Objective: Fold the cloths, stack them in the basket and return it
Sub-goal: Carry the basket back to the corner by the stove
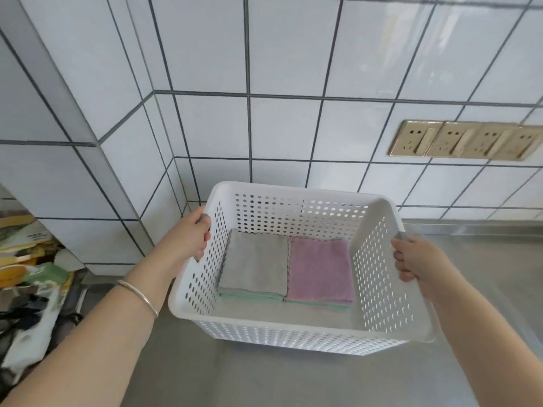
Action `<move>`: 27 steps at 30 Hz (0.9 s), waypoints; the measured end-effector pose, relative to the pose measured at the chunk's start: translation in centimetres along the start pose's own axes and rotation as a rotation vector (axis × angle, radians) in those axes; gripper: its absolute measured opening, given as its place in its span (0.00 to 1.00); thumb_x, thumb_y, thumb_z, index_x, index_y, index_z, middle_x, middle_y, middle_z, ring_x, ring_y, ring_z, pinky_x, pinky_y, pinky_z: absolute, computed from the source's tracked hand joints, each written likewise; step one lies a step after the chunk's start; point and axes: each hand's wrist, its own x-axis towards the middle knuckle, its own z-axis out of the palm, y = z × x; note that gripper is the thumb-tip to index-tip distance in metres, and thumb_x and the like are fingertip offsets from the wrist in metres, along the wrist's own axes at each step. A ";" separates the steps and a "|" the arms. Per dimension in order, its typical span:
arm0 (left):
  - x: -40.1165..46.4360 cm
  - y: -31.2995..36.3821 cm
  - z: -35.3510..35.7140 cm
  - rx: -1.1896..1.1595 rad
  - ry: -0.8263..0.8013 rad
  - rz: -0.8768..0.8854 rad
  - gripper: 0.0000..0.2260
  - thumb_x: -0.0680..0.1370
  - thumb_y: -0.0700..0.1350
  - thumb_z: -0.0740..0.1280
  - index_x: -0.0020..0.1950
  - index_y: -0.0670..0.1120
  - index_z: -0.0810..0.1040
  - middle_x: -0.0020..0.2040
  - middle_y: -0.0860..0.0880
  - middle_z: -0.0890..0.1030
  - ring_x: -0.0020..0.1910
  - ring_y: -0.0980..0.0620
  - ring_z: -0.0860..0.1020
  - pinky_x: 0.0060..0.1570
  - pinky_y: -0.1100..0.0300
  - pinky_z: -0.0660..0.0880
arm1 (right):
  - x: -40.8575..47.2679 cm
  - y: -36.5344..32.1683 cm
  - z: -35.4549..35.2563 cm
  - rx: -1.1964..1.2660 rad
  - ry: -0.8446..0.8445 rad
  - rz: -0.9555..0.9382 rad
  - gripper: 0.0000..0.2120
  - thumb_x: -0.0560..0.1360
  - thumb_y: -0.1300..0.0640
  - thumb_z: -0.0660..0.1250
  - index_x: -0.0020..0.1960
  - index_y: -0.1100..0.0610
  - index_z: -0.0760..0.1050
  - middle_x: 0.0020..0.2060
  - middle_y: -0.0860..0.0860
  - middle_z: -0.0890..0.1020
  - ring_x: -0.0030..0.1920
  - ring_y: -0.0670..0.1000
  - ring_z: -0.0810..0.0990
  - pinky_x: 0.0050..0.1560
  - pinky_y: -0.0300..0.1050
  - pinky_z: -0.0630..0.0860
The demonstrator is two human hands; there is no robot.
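basket (379, 289): white perforated plastic, rectangular
left hand (192, 235): clamped on left rim
right hand (411, 258): clamped on right rim
cloths (286, 267): folded fuzzy squares, stacked inside

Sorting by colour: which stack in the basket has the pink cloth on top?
The stack nearer the right hand: its top pink cloth sits beside the grey-topped stack.

1. A wall (293, 54) is covered in white tiles with dark lines between them.
2. A row of gold power sockets (464, 139) is set into the wall on the right.
3. A grey counter (264, 377) is seen at the bottom, below the wall.
4. A messy pile of bags and packets (29, 274) is seen at the left edge.
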 end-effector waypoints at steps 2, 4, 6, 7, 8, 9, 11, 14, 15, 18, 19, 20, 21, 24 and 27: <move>-0.7 0.1 0.2 -0.028 -0.036 0.039 0.14 0.81 0.42 0.54 0.40 0.57 0.70 0.32 0.50 0.66 0.27 0.54 0.59 0.27 0.62 0.56 | -2.5 0.6 -0.5 0.038 0.043 0.017 0.16 0.80 0.62 0.54 0.34 0.54 0.63 0.19 0.49 0.64 0.12 0.42 0.59 0.15 0.27 0.56; -0.8 0.2 0.3 0.008 -0.074 0.091 0.12 0.81 0.43 0.54 0.42 0.55 0.71 0.31 0.50 0.65 0.26 0.53 0.59 0.26 0.63 0.56 | -5.0 1.9 -0.7 -0.022 0.137 -0.021 0.14 0.80 0.60 0.56 0.35 0.54 0.66 0.22 0.49 0.67 0.16 0.44 0.64 0.14 0.29 0.59; -0.7 0.3 0.7 0.057 -0.149 0.136 0.09 0.82 0.45 0.54 0.47 0.51 0.72 0.31 0.50 0.63 0.26 0.54 0.59 0.21 0.68 0.57 | -7.8 4.3 -0.8 -0.065 0.283 -0.039 0.13 0.78 0.58 0.59 0.34 0.54 0.67 0.26 0.50 0.68 0.23 0.47 0.66 0.14 0.32 0.62; -0.7 0.3 0.8 0.065 -0.181 0.148 0.08 0.82 0.45 0.54 0.51 0.48 0.73 0.31 0.50 0.63 0.25 0.54 0.59 0.19 0.70 0.57 | -9.3 5.6 -0.7 -0.063 0.338 -0.029 0.13 0.78 0.58 0.59 0.34 0.53 0.67 0.27 0.50 0.69 0.24 0.48 0.66 0.15 0.33 0.63; -0.8 0.3 1.1 0.073 -0.219 0.162 0.10 0.82 0.45 0.54 0.57 0.46 0.72 0.31 0.49 0.63 0.23 0.55 0.60 0.18 0.71 0.57 | -10.9 7.0 -0.6 -0.043 0.387 -0.012 0.13 0.78 0.58 0.59 0.34 0.53 0.67 0.27 0.50 0.69 0.24 0.48 0.66 0.17 0.34 0.64; -0.9 0.2 1.2 0.079 -0.267 0.174 0.13 0.82 0.45 0.55 0.64 0.45 0.70 0.31 0.49 0.62 0.20 0.57 0.60 0.17 0.72 0.58 | -12.5 8.1 -0.4 -0.020 0.428 0.003 0.13 0.78 0.58 0.59 0.34 0.53 0.67 0.27 0.50 0.69 0.25 0.48 0.66 0.19 0.35 0.64; -1.2 0.0 1.3 0.102 -0.410 0.181 0.14 0.82 0.44 0.55 0.68 0.45 0.67 0.31 0.49 0.62 0.16 0.60 0.60 0.16 0.73 0.58 | -16.4 10.5 0.2 0.035 0.519 0.037 0.13 0.77 0.58 0.59 0.34 0.53 0.67 0.27 0.50 0.70 0.25 0.48 0.67 0.22 0.36 0.65; -2.1 0.1 2.0 0.166 -0.633 0.181 0.08 0.82 0.41 0.53 0.54 0.42 0.71 0.31 0.48 0.61 0.17 0.59 0.59 0.16 0.71 0.58 | -22.7 13.5 0.9 0.098 0.650 0.097 0.13 0.77 0.58 0.59 0.34 0.53 0.67 0.27 0.50 0.70 0.25 0.48 0.67 0.23 0.35 0.65; -2.9 0.2 2.5 0.196 -0.694 0.192 0.09 0.82 0.40 0.53 0.45 0.43 0.71 0.31 0.48 0.61 0.17 0.58 0.59 0.16 0.70 0.58 | -25.0 14.4 0.9 0.121 0.697 0.116 0.13 0.78 0.58 0.59 0.35 0.52 0.67 0.27 0.50 0.70 0.25 0.48 0.67 0.23 0.35 0.65; -6.7 -0.4 4.9 0.320 -0.813 0.329 0.17 0.80 0.38 0.54 0.34 0.54 0.66 0.31 0.48 0.61 0.22 0.55 0.59 0.23 0.66 0.58 | -31.9 17.4 0.8 0.207 0.820 0.193 0.13 0.78 0.59 0.59 0.34 0.54 0.67 0.27 0.50 0.69 0.24 0.48 0.67 0.24 0.34 0.65; -8.4 -0.7 5.7 0.339 -0.856 0.367 0.17 0.80 0.38 0.53 0.33 0.53 0.65 0.31 0.49 0.61 0.22 0.55 0.59 0.22 0.67 0.58 | -34.2 18.4 0.7 0.269 0.850 0.213 0.14 0.78 0.60 0.58 0.34 0.54 0.66 0.25 0.50 0.69 0.22 0.47 0.66 0.22 0.33 0.64; -10.2 -1.1 6.6 0.337 -0.910 0.372 0.16 0.80 0.36 0.53 0.34 0.51 0.64 0.31 0.49 0.60 0.21 0.57 0.57 0.20 0.69 0.56 | -36.7 19.4 0.6 0.373 0.869 0.237 0.14 0.79 0.61 0.56 0.34 0.55 0.64 0.22 0.50 0.67 0.19 0.46 0.65 0.19 0.30 0.62; -12.2 -1.6 7.6 0.327 -0.967 0.350 0.14 0.80 0.36 0.52 0.36 0.47 0.66 0.31 0.49 0.59 0.19 0.58 0.56 0.19 0.70 0.55 | -39.5 20.5 0.6 0.490 0.890 0.259 0.15 0.79 0.64 0.53 0.34 0.56 0.62 0.20 0.50 0.65 0.15 0.45 0.62 0.17 0.28 0.60; -17.8 -3.1 9.7 0.344 -1.111 0.293 0.13 0.79 0.35 0.53 0.59 0.45 0.71 0.31 0.50 0.59 0.18 0.60 0.56 0.16 0.71 0.55 | -46.9 23.9 1.5 0.631 0.962 0.316 0.17 0.80 0.67 0.50 0.34 0.57 0.59 0.14 0.48 0.61 0.11 0.43 0.57 0.15 0.27 0.56; -23.6 -5.2 11.1 0.415 -1.280 0.318 0.12 0.78 0.33 0.52 0.42 0.46 0.71 0.30 0.50 0.59 0.17 0.60 0.56 0.15 0.72 0.54 | -53.8 28.3 3.5 0.655 1.113 0.359 0.18 0.80 0.66 0.54 0.32 0.58 0.61 0.16 0.48 0.61 0.11 0.43 0.58 0.16 0.27 0.56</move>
